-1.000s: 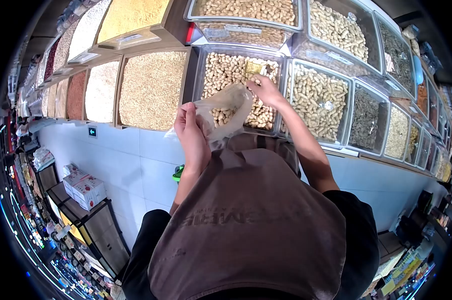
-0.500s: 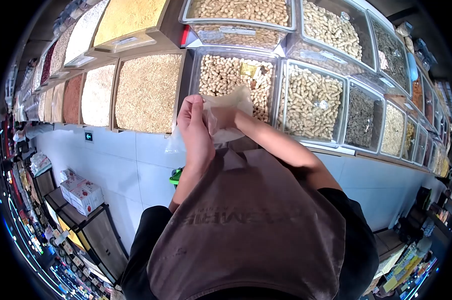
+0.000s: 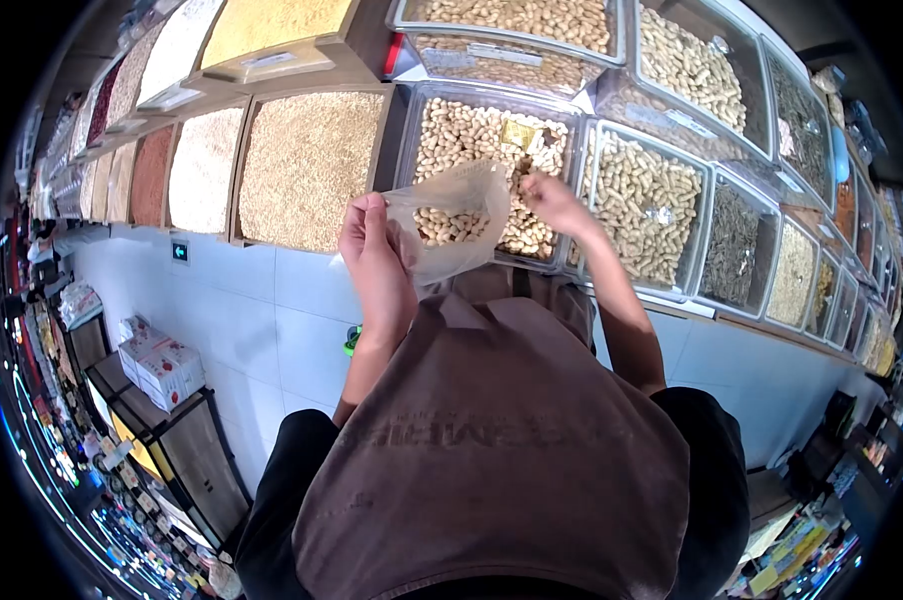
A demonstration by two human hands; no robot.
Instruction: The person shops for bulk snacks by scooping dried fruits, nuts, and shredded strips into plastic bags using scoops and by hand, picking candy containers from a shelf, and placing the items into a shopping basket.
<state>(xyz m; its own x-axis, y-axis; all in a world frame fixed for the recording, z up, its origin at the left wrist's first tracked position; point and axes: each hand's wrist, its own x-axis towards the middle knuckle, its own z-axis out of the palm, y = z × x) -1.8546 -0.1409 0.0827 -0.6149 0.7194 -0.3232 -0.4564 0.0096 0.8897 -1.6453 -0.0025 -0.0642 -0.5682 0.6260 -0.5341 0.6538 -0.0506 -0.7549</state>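
A clear plastic bag (image 3: 402, 225) is pinched by my left hand (image 3: 377, 255), its mouth spread wide over the front part of a bin of nuts (image 3: 457, 135). Pale nuts show in and through the bag's opening. My right hand (image 3: 560, 203) is over the right side of the same bin, just right of the bag, with its fingers curled together. Whatever it may hold is hidden and blurred. A small yellow packet (image 3: 518, 134) lies on the nuts behind my right hand.
Right of the bin stands a bin of peanuts in shells (image 3: 647, 195), then one of dark seeds (image 3: 733, 245). To the left is a wooden bin of pale grain (image 3: 312, 165). White boxes (image 3: 162, 365) sit on a low cabinet at the lower left.
My right hand went to the bag's mouth half a second ago and is now back over the nuts to the right. My left hand still holds the bag in about the same place.
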